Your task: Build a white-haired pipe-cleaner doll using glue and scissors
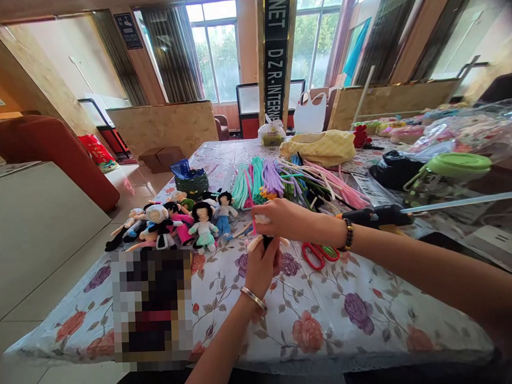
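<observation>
Centre frame, I have both hands closed on a small unfinished doll point(258, 243). The left hand point(262, 265) grips its dark body from below and the right hand point(282, 218) pinches its pale top, just above the counter point(327, 318). I judge this as mid-shaping; further twisting calls for a firm lower grip.
</observation>
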### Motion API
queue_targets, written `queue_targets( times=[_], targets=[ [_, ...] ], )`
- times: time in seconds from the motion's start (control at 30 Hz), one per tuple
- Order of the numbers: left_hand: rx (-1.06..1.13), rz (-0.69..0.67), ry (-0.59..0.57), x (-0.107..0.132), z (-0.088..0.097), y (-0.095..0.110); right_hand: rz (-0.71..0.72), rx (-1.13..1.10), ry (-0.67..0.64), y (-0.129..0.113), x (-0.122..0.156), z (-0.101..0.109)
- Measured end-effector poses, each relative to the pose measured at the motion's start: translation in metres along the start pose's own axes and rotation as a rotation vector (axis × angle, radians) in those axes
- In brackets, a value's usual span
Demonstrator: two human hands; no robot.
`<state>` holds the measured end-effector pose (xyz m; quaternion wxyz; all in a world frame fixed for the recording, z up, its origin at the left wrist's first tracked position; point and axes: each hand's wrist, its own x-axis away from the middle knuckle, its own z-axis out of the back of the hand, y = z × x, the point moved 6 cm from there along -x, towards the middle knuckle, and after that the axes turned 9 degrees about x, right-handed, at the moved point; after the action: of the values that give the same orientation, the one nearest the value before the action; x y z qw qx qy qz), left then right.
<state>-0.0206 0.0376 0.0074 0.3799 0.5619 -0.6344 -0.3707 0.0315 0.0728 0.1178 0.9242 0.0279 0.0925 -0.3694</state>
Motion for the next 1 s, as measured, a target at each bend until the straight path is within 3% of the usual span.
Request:
queue_targets(
  times=[0.23, 0.5, 0.67, 0.8, 0.87, 1.0],
  targets=[
    [0.153, 0.080, -0.117, -0.003, -0.005, 0.001, 0.132, -0.213, -0.029, 0.009, -0.009, 0.007],
    [0.030, 0.022, 0.039, -0.001, 0.007, 0.000, 0.015, -0.045, 0.037, -0.002, -0.003, -0.011],
    [0.147, 0.078, -0.054, -0.007, 0.004, -0.004, -0.085, -0.129, 0.010, 0.010, -0.008, -0.007],
    [0.200, 0.079, -0.090, -0.008, 0.003, -0.001, 0.034, -0.249, -0.047, 0.022, -0.014, -0.007],
    [0.170, 0.060, -0.067, -0.008, 0.004, 0.001, 0.082, -0.288, -0.064, 0.024, -0.016, -0.008],
    [0.017, -0.047, 0.074, -0.006, 0.013, 0.009, 0.045, -0.195, -0.027, 0.018, -0.017, -0.008]
  ],
)
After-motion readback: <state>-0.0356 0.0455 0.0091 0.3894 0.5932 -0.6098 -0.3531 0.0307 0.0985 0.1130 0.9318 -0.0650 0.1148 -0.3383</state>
